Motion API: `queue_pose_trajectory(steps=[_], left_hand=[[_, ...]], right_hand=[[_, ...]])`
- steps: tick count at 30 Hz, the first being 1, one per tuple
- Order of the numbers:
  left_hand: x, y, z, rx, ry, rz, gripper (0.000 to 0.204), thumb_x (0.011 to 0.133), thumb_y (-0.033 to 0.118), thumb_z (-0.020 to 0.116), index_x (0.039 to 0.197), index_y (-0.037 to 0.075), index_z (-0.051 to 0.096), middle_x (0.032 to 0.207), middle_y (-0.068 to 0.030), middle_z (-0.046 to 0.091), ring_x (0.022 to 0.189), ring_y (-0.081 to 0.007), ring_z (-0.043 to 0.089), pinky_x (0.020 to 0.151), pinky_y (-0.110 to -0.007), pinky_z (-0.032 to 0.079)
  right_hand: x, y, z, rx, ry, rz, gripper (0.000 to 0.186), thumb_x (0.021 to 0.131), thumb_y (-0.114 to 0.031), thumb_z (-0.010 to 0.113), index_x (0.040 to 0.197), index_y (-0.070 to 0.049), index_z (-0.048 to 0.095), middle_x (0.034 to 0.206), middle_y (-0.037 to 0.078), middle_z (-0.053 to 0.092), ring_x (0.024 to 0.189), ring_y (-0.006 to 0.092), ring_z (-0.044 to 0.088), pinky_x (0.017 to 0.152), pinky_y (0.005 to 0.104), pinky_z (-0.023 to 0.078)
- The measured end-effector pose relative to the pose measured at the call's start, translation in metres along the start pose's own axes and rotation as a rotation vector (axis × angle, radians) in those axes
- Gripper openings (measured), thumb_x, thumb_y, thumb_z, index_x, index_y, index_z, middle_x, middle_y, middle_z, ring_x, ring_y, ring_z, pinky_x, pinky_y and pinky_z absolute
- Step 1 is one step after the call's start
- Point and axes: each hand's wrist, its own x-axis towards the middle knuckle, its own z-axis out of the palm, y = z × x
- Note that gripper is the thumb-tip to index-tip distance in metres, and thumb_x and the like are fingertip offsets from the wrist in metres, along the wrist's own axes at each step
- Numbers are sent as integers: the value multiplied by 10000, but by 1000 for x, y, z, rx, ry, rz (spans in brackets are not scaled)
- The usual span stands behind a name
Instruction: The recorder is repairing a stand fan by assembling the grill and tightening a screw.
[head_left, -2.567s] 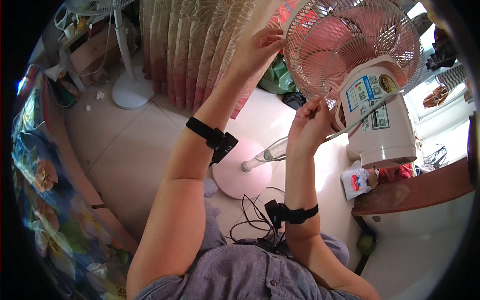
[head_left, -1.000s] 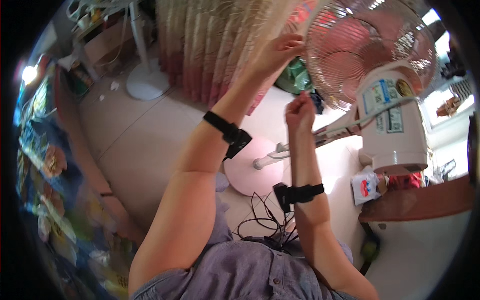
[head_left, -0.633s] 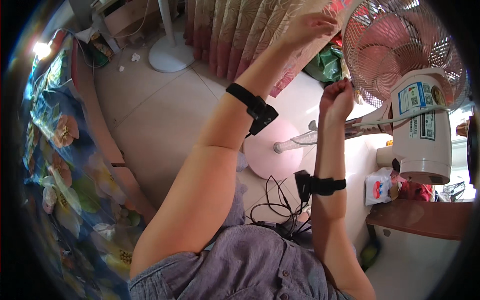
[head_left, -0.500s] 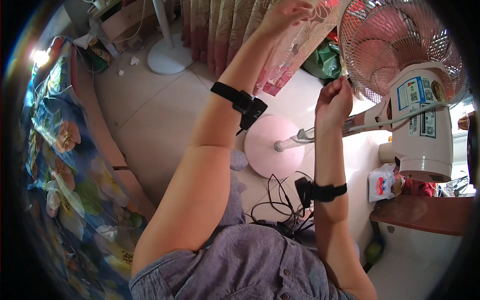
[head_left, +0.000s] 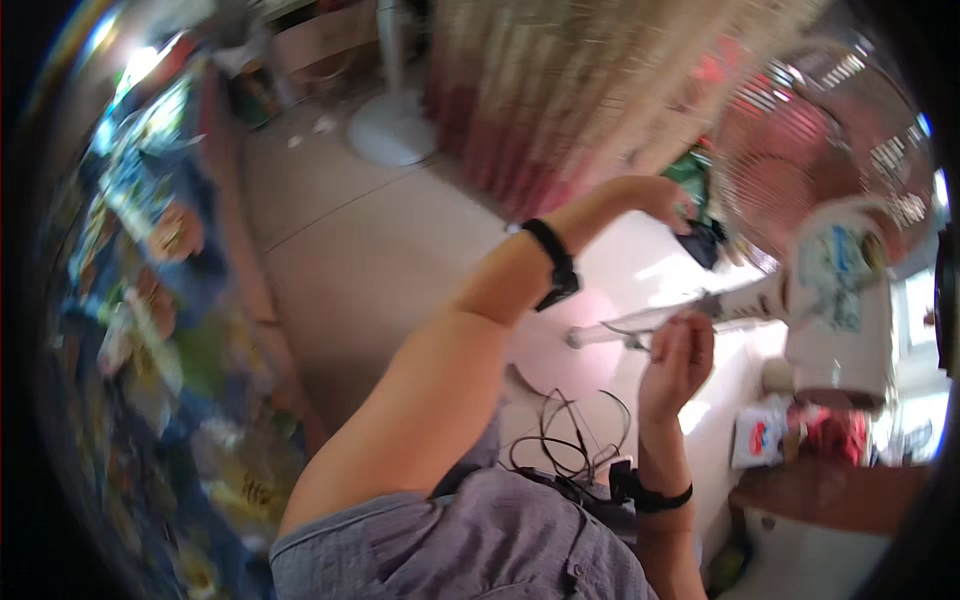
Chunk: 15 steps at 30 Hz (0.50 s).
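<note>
Reaching my left hand (head_left: 668, 203) up at one o'clock, fingers curled near the pink fan (head_left: 800, 170), while my right hand (head_left: 678, 355) loosely pinches its pole (head_left: 650, 325), grip too blurred to tell.

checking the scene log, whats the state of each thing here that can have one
left hand: raised beside the fan head, fingers curled; what it holds is blurred
right hand: closed loosely by the fan pole
pink fan: standing upright; running or not cannot be told
curtain: hanging drawn
white fan stand: upright on the floor
black cable: lying in loose loops
white pot: upright, lid down
</note>
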Motion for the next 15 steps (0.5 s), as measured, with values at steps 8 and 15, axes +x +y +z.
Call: queue_pose_trajectory(steps=[8, 15], left_hand=[[8, 39, 3, -166, -306, -72, 445, 827, 264, 692, 1195, 41, 577, 1027, -131, 652, 926, -178, 625, 807, -318, 502], [-19, 53, 9, -209, -413, -184, 532, 817, 286, 699, 1253, 32, 529, 1038, -154, 651, 943, -186, 618, 792, -307, 495]], right_hand=[[49, -61, 53, -145, -398, -380, 137, 847, 32, 556, 980, 6, 573, 765, 101, 597, 607, 203, 578, 571, 297, 462], [48, -155, 42, -302, -677, -995, 154, 787, -39, 646, 934, -35, 600, 681, 56, 556, 574, 253, 566, 536, 332, 449]])
